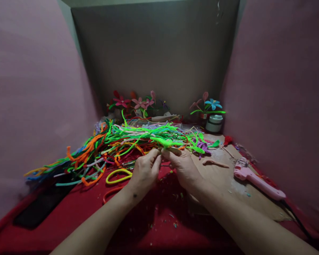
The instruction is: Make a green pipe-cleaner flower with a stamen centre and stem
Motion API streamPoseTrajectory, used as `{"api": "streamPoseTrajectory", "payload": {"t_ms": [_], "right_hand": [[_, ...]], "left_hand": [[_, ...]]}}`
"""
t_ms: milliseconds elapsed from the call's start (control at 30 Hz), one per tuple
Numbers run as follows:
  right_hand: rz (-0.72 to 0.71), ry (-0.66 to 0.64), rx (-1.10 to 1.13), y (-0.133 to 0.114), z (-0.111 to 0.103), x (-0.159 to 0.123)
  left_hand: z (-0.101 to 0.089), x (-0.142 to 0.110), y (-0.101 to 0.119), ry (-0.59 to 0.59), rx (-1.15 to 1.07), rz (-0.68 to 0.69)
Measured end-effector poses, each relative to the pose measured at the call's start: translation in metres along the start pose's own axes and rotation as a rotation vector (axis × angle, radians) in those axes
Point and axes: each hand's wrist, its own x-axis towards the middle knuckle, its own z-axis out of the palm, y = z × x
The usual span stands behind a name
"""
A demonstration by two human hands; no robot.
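Both hands meet at the middle, fingertips nearly touching. My left hand [146, 169] is closed in a pinch, as is my right hand [184, 166]. Between them they grip a bright green pipe cleaner piece [164, 142], fuzzy, with its ends spreading left and right above the fingers. Fingers hide its lower part. Just beyond lies a big tangled heap of pipe cleaners [138, 132], mostly green, with orange, white and yellow ones. Left of my left hand rests a yellow loop [118, 176], like a scissors handle, and an orange-red loop [110, 194] partly behind my wrist.
A pink glue gun [257, 180] lies on a cardboard sheet [225, 179] at the right, its cord running off. A dark flat object [42, 205] is at the left on the red cloth [82, 226]. Pipe-cleaner flowers [139, 102] and a small jar [214, 124] stand along the back.
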Motion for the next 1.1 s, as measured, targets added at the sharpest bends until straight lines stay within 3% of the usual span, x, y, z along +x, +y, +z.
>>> {"api": "streamPoseTrajectory", "payload": {"t_ms": [200,367,533,633,700,833,900,1000,1100], "right_hand": [[-0.037,-0.164,-0.035,0.005,-0.004,0.003],[0.005,-0.176,-0.008,0.013,-0.009,0.006],[0.178,-0.212,0.26,0.027,-0.008,0.007],[0.237,-0.2,0.382,0.03,-0.006,0.006],[0.231,-0.157,0.372,0.03,-0.004,0.005],[0.13,-0.05,0.296,0.028,-0.004,0.004],[0.07,-0.024,0.222,0.028,-0.004,0.003],[0.016,-0.02,0.125,0.029,-0.004,0.002],[-0.007,-0.057,0.124,0.028,-0.003,0.0]], "left_hand": [[-0.009,0.005,0.004,-0.189,-0.813,-0.406],[-0.009,0.004,-0.006,-0.307,-1.194,-0.485],[-0.006,0.001,-0.009,-0.345,-1.399,-0.512],[-0.007,0.001,-0.007,-0.399,-1.345,-0.498],[-0.008,0.001,-0.005,-0.376,-1.118,-0.448],[-0.005,-0.003,-0.003,-0.095,-0.421,-0.192],[-0.004,-0.005,-0.003,0.017,-0.198,-0.055],[-0.004,-0.005,-0.002,0.08,-0.142,0.014],[-0.007,-0.004,0.001,-0.04,-0.39,-0.144]]}}
